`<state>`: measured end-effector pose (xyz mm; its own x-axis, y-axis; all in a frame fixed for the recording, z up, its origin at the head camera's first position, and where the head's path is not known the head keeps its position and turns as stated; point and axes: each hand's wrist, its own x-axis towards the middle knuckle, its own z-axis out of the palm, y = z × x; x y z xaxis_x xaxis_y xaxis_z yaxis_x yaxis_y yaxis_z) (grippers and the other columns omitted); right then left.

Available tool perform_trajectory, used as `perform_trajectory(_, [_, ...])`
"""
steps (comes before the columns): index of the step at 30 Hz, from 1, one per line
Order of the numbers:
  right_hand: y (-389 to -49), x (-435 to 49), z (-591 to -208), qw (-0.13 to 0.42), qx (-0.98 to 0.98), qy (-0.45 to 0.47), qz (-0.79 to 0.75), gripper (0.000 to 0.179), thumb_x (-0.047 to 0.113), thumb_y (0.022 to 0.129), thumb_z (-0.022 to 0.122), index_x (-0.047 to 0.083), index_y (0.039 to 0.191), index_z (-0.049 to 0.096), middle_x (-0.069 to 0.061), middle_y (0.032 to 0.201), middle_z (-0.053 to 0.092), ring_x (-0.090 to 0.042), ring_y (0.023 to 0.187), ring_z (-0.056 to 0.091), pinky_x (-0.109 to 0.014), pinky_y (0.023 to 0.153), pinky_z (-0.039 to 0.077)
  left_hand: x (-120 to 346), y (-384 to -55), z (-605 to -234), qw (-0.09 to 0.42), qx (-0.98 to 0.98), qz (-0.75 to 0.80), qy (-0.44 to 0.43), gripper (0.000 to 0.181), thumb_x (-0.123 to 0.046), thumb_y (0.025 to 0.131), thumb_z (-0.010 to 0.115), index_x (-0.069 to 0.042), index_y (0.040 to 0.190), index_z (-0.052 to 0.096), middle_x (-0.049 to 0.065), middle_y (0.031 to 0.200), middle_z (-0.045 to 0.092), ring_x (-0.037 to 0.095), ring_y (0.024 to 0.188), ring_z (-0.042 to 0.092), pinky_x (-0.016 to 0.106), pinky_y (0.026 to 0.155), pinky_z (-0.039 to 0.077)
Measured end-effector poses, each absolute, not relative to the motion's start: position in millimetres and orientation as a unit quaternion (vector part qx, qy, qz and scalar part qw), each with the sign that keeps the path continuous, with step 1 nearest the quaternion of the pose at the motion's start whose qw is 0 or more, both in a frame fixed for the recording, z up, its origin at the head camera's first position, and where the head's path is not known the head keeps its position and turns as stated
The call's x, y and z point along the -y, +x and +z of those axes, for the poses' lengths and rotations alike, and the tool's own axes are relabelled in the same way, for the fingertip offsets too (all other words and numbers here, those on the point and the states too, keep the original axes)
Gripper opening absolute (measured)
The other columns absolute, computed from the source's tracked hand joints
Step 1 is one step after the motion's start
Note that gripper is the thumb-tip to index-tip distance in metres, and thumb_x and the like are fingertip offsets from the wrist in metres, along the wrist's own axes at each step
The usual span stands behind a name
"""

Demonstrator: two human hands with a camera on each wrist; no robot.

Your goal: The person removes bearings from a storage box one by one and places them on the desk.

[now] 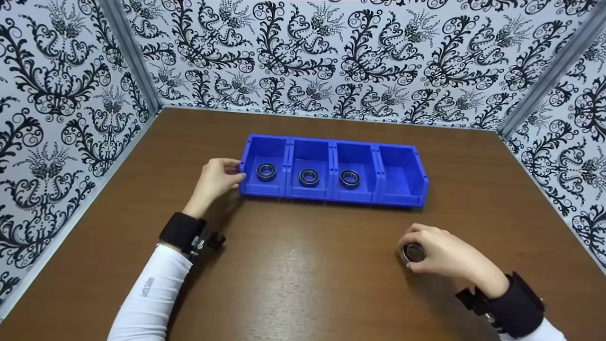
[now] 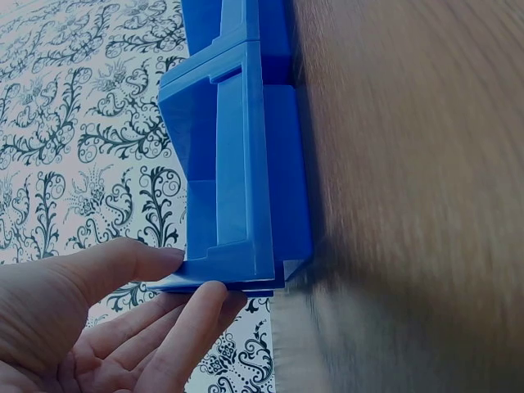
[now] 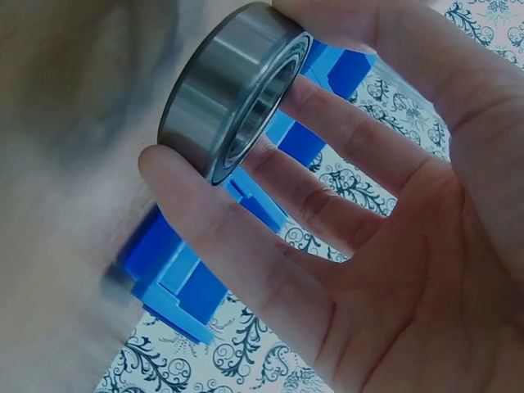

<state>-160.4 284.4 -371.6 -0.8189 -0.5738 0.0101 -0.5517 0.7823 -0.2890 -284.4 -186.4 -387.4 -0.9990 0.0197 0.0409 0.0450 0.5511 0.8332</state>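
Two white sleeves (image 1: 147,293) and two black wrist straps (image 1: 182,232) are seen nearest in the head view. One steel bearing (image 1: 414,253) is pinched in the right hand (image 1: 447,258), low over the brown wood-grain tabletop (image 1: 307,274), well apart from the bin. One blue plastic bin (image 1: 402,177) with four compartments is set across the middle; three ring-shaped bearings (image 1: 308,177) lie in it, one each in the three left compartments. The bin's left end is touched by the left hand (image 1: 215,180). Patterned black-and-white walls (image 1: 331,57) are seen on three sides.

From the left wrist, the bin's (image 2: 246,164) corner is pinched between thumb and fingers (image 2: 192,315) of the left hand (image 2: 74,327).

From the right wrist, the smooth round bearing (image 3: 233,90) is held edgewise between thumb and fingertip (image 3: 172,176) of the right hand (image 3: 393,246), other fingers spread; the bin (image 3: 180,270) is partly blocked behind them.
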Motion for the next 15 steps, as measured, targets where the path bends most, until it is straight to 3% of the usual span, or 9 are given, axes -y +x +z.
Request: perform_trajectory(15, [-160,-286,-383,0.058,-0.942,-0.300,-0.139,0.027,0.015,0.076,0.081,0.022,0.101,0.076,0.005,0.102,0.067,-0.018,0.092,0.066,-0.028,0.073,0.053,187,-284,-387,0.006,0.877,-0.480,-0.017,0.045,-0.004,0.094,0.067,0.010,0.136,0.059,0.030,0.132,0.067,0.041,0.118,0.070,0.038,0.089,0.064])
